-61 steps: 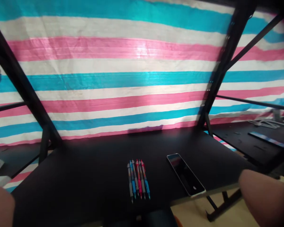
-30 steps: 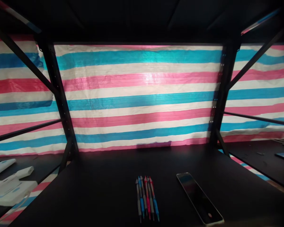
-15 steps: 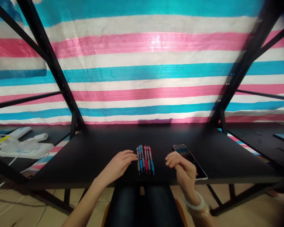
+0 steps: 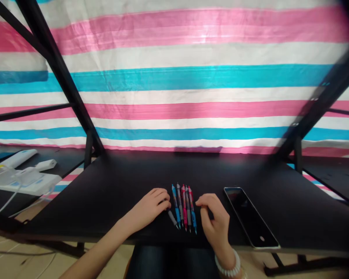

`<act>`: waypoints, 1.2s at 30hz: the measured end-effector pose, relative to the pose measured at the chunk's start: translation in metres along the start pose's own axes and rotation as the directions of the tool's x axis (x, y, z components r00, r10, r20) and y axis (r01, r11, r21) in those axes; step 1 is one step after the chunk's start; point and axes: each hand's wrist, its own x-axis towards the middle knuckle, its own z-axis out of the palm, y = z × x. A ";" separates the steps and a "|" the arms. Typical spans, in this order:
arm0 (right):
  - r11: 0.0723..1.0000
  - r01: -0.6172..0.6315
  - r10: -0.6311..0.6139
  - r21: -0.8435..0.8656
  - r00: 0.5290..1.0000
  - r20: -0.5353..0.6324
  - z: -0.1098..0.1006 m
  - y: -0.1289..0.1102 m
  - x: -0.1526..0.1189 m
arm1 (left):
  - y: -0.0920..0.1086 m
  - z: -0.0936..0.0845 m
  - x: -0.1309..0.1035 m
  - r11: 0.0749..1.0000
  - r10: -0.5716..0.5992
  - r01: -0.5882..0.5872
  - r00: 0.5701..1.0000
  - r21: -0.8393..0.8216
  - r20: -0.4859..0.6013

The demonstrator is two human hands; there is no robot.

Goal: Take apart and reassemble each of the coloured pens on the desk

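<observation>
Several click pens [image 4: 184,209] with blue, grey and pink parts lie side by side on the black table [image 4: 128,174]. At the row's left end, a grey pen [image 4: 172,218] slants away from the others, its upper part hidden under my fingers. My left hand [image 4: 153,205] is closed over that upper part. Just right of the row, my right hand [image 4: 215,217] rests with bent fingers and a gap between thumb and forefinger, holding nothing. Its fingertips are close to the pink-and-blue pen [image 4: 192,211]; I cannot tell if they touch it.
A smartphone [image 4: 251,217] lies on the table to the right of my right hand. White power strips [image 4: 26,182] with cables sit on a neighbouring surface at left. Black metal frame bars [image 4: 61,83] rise at both sides, before a striped sheet [image 4: 174,79].
My left hand has closed on the leftmost grey pen, which now slants out from the row. My right hand has moved closer to the pens, away from the phone. The view has shifted slightly.
</observation>
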 end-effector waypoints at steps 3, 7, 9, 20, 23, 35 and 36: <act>0.995 -0.098 0.098 -0.002 0.995 0.004 -0.002 0.001 -0.001 | 0.000 -0.006 -0.003 1.000 -0.007 0.008 0.998 0.013 -0.070; 0.975 -0.217 0.208 0.040 0.965 0.159 -0.003 0.000 -0.001 | 0.012 -0.013 0.000 0.986 -0.133 0.155 0.953 0.059 -0.271; 0.972 -0.232 0.214 0.037 0.941 0.263 -0.002 0.001 -0.001 | 0.024 -0.010 0.008 0.971 -0.169 0.216 0.920 0.097 -0.353; 0.981 -0.194 0.191 -0.007 0.958 0.216 0.004 0.006 -0.007 | 0.053 0.007 0.042 0.951 -0.236 0.302 0.851 0.070 -0.470; 0.985 -0.175 0.169 0.013 0.966 0.194 0.003 0.004 -0.005 | 0.049 0.010 0.035 0.953 -0.273 0.303 0.855 -0.003 -0.442; 0.848 -0.524 0.494 0.082 0.837 0.236 0.000 0.004 -0.011 | 0.071 0.037 0.020 -0.120 -0.962 0.014 0.244 -0.993 0.119; 0.830 -0.550 0.517 0.091 0.820 0.248 0.000 0.004 -0.011 | 0.072 0.037 0.021 -0.136 -0.967 -0.008 0.221 -0.991 0.131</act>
